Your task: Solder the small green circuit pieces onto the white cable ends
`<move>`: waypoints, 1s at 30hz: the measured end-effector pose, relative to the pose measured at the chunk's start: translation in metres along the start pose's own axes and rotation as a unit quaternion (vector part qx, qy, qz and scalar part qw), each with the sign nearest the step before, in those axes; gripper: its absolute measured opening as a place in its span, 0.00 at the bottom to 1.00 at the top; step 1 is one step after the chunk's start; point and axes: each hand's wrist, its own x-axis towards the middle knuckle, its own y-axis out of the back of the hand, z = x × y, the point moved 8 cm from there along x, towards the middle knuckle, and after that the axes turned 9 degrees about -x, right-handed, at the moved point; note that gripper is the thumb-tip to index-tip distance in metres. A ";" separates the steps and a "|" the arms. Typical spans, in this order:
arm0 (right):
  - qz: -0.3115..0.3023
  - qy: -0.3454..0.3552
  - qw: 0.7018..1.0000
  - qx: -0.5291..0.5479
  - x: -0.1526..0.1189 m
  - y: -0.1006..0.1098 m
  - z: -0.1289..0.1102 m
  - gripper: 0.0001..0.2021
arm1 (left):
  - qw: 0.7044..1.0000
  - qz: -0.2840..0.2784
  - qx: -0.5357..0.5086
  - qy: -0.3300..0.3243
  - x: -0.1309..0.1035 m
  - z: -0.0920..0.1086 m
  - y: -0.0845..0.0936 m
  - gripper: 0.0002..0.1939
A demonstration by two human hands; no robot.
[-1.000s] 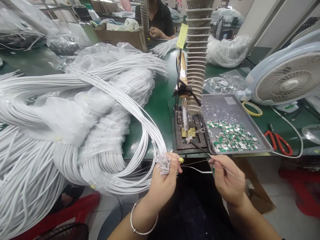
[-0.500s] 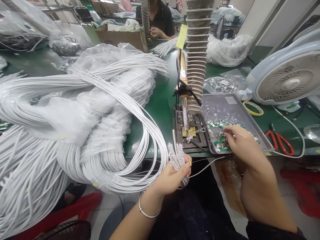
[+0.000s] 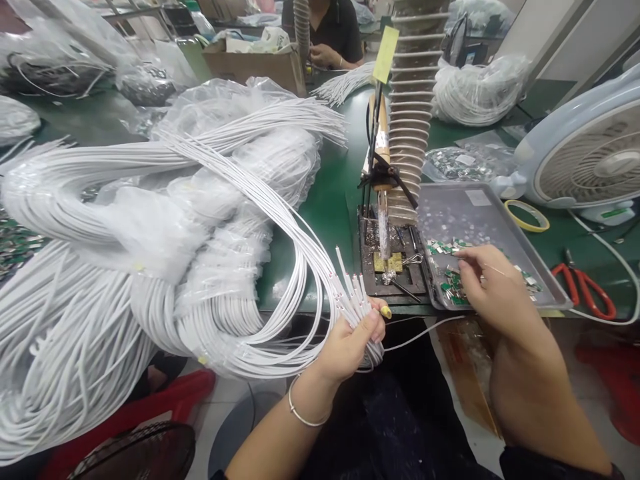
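Note:
My left hand (image 3: 353,343) is closed around a bundle of white cables (image 3: 313,267) just in front of the table edge. Their cut ends (image 3: 350,290), some with reddish tips, fan out above my thumb. A yellow wrap covers one fingertip. Over the grey tray (image 3: 520,253), my right hand (image 3: 493,283) has thumb and forefinger pinched together, and whatever sits between them is too small to make out. Small green-and-silver connector boards (image 3: 453,283) lie in the tray around those fingers. A soldering iron (image 3: 383,220) stands tip down in a stand between my hands.
Bagged white cable coils (image 3: 215,267) fill the left side. A ribbed duct (image 3: 410,120) hangs behind the iron. Right of the tray are yellow tape (image 3: 526,217), red-handled cutters (image 3: 583,287) and a fan (image 3: 595,147). Across the table sits a co-worker (image 3: 330,40).
The whole view has shifted, so things appear farther right. The cable ends in my left hand are spread more and lean left. My right fingertips have moved slightly toward the tray's far left.

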 end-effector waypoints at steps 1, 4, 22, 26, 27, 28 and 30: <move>0.010 0.000 1.000 0.018 -0.002 0.005 -0.006 0.08 | 1.000 0.006 0.000 -0.002 0.000 0.000 0.000 0.14; 0.035 0.007 0.996 0.087 -0.010 0.016 -0.026 0.07 | 1.000 0.014 0.016 -0.011 0.001 0.002 0.000 0.14; 0.031 -0.099 0.909 0.404 -0.037 -0.007 -0.071 0.07 | 0.997 0.074 0.012 -0.036 0.007 0.014 -0.007 0.11; 0.009 -0.131 0.903 0.409 -0.037 -0.020 -0.073 0.04 | 0.995 0.077 0.038 -0.059 0.008 0.021 -0.010 0.11; 0.006 -0.135 0.901 0.412 -0.037 -0.022 -0.074 0.03 | 0.995 0.076 0.039 -0.059 0.008 0.021 -0.011 0.11; 0.005 -0.137 0.899 0.417 -0.036 -0.023 -0.075 0.03 | 0.995 0.075 0.035 -0.054 0.009 0.021 -0.012 0.11; 0.007 -0.140 0.894 0.425 -0.035 -0.025 -0.077 0.03 | 0.996 0.074 0.016 -0.039 0.009 0.019 -0.013 0.12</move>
